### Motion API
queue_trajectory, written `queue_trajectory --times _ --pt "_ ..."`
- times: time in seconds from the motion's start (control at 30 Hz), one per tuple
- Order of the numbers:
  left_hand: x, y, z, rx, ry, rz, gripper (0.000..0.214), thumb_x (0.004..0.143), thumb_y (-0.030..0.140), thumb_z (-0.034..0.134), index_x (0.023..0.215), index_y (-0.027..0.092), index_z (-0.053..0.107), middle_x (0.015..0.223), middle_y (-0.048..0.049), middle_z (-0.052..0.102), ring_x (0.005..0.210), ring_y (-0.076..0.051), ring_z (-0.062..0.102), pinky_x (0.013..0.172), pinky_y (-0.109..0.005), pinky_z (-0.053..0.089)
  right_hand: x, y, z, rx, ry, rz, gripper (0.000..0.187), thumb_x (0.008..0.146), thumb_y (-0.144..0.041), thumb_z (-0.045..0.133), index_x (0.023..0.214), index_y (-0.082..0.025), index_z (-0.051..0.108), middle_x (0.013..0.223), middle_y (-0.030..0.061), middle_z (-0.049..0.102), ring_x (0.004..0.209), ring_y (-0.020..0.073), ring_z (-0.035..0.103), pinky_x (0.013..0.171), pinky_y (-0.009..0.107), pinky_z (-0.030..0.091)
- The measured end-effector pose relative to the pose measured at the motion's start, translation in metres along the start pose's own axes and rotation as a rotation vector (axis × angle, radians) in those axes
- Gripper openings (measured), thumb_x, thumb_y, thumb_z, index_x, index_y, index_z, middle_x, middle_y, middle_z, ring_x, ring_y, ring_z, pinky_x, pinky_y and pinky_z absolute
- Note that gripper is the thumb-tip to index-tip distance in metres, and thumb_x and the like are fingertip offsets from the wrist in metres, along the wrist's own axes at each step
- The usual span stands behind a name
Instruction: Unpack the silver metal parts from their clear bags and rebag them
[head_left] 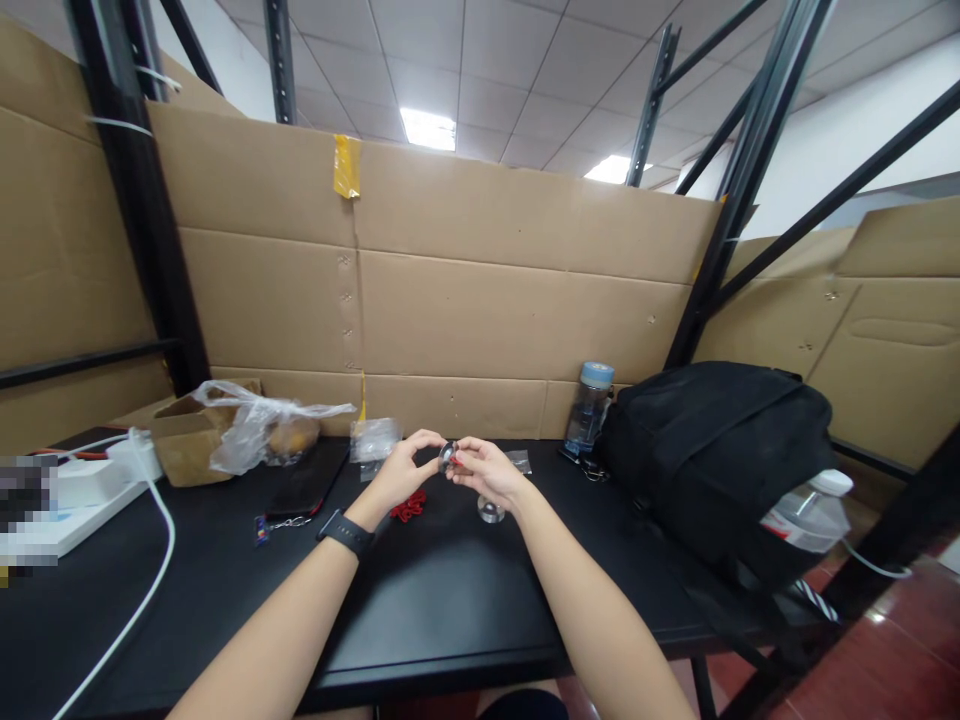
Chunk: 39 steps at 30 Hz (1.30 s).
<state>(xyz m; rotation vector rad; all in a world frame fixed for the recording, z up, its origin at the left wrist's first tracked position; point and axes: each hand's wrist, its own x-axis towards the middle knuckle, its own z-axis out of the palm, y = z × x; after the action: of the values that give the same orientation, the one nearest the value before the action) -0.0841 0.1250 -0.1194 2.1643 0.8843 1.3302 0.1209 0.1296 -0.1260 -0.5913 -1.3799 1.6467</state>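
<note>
Over the black table, both hands meet at a small round shiny metal piece (pixel 448 457). My left hand (pixel 409 470), with a dark watch on its wrist, grips the piece's left edge between thumb and fingers. My right hand (pixel 487 472) is closed at its right side, fingertips on it; a bit of red shows there, too small to name. Beneath the right hand lies another round silvery metal piece (pixel 491 512), partly covered by the hand. A tangled bundle of red cord (pixel 409 506) rests on the table just right of my left wrist.
Clear plastic packets (pixel 375 440) lie behind the left hand. Further left are a dark phone-like slab (pixel 306 482), a paper bag (pixel 187 450) with a plastic bag, and a white power strip (pixel 90 500). At right stand a water bottle (pixel 589 410) and a black backpack (pixel 720 450). Cardboard (pixel 450 300) walls the back.
</note>
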Motion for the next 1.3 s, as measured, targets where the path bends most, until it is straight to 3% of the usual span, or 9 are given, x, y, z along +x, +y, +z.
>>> queue_trajectory --times 0.17,0.33,0.43,0.57,0.67,0.73,0.83,1.07,1.3 --pt "0.0 -0.003 0.005 0.022 0.023 0.035 0.019 0.088 0.036 0.064 0.096 0.019 0.07 0.105 -0.0068 0.065 0.104 -0.02 0.06 0.097 -0.034 0.045 0.001 0.0 0.002 0.007 0.012 -0.005 0.049 0.067 -0.042 0.088 0.102 -0.021 0.062 0.095 0.0044 0.072 0.075 0.015 0.069 0.077 0.031 0.054" --pt "-0.002 -0.005 0.008 0.211 0.104 0.014 0.016 0.091 0.032 0.058 0.093 0.02 0.068 0.105 -0.0067 0.062 0.105 -0.021 0.059 0.097 -0.036 0.045 0.0 -0.001 0.003 -0.102 0.036 -0.072 0.052 0.07 -0.044 0.085 0.114 -0.022 0.065 0.107 0.0066 0.07 0.079 0.015 0.07 0.077 0.03 0.054" --pt "-0.003 -0.005 0.011 0.313 0.096 0.006 0.013 0.089 0.031 0.06 0.09 0.021 0.068 0.106 -0.0069 0.061 0.104 -0.022 0.058 0.096 -0.037 0.045 0.002 0.004 0.005 -0.259 0.089 -0.117 0.058 0.059 -0.037 0.091 0.111 -0.021 0.069 0.106 0.006 0.069 0.077 0.0152 0.068 0.072 0.03 0.055" --pt "-0.005 0.0 0.012 0.392 0.049 0.011 0.012 0.087 0.031 0.06 0.087 0.022 0.069 0.107 -0.0071 0.061 0.105 -0.024 0.056 0.095 -0.04 0.044 0.003 0.005 0.007 -0.465 0.13 -0.129 0.044 0.067 -0.039 0.083 0.105 -0.018 0.071 0.096 0.0052 0.07 0.067 0.0144 0.065 0.061 0.027 0.052" --pt "-0.005 0.004 0.008 0.438 0.029 -0.017 0.012 0.085 0.029 0.06 0.086 0.023 0.07 0.109 -0.0071 0.062 0.107 -0.026 0.055 0.094 -0.042 0.042 -0.001 -0.005 0.002 -0.803 0.172 -0.167 0.03 0.07 -0.03 0.075 0.098 -0.018 0.073 0.089 0.0034 0.071 0.06 0.0124 0.061 0.058 0.025 0.048" --pt "-0.005 0.003 0.001 0.469 -0.014 -0.039 0.011 0.083 0.028 0.061 0.082 0.024 0.071 0.108 -0.0067 0.063 0.108 -0.026 0.055 0.094 -0.042 0.041 -0.007 -0.016 -0.005 -1.039 0.182 -0.193 0.033 0.066 -0.023 0.074 0.098 -0.019 0.074 0.09 0.0033 0.072 0.062 0.0128 0.062 0.06 0.024 0.048" --pt "-0.007 -0.005 -0.015 0.5 -0.148 -0.067 0.009 0.076 0.026 0.065 0.073 0.024 0.073 0.103 -0.0055 0.066 0.103 -0.025 0.058 0.094 -0.039 0.041 -0.017 -0.034 -0.019 -1.202 0.081 -0.082 0.05 0.058 -0.022 0.078 0.108 -0.019 0.072 0.096 0.0039 0.074 0.066 0.0137 0.064 0.062 0.022 0.049" --pt "-0.01 -0.026 -0.039 0.446 -0.385 -0.166 0.011 0.067 0.026 0.072 0.074 0.028 0.081 0.091 -0.0034 0.073 0.092 -0.023 0.065 0.086 -0.032 0.046 -0.024 -0.035 -0.05 -1.419 -0.055 0.158 0.045 0.046 -0.028 0.088 0.089 -0.021 0.078 0.087 0.0009 0.074 0.076 0.0179 0.066 0.066 0.023 0.048" --pt "-0.01 -0.033 -0.041 0.436 -0.418 -0.14 0.012 0.07 0.032 0.074 0.077 0.026 0.081 0.09 -0.0031 0.075 0.088 -0.022 0.067 0.083 -0.029 0.048 -0.019 -0.026 -0.06 -1.329 -0.071 0.277 0.051 0.04 -0.034 0.093 0.088 -0.022 0.079 0.084 -0.0009 0.072 0.075 0.0168 0.065 0.066 0.023 0.046"
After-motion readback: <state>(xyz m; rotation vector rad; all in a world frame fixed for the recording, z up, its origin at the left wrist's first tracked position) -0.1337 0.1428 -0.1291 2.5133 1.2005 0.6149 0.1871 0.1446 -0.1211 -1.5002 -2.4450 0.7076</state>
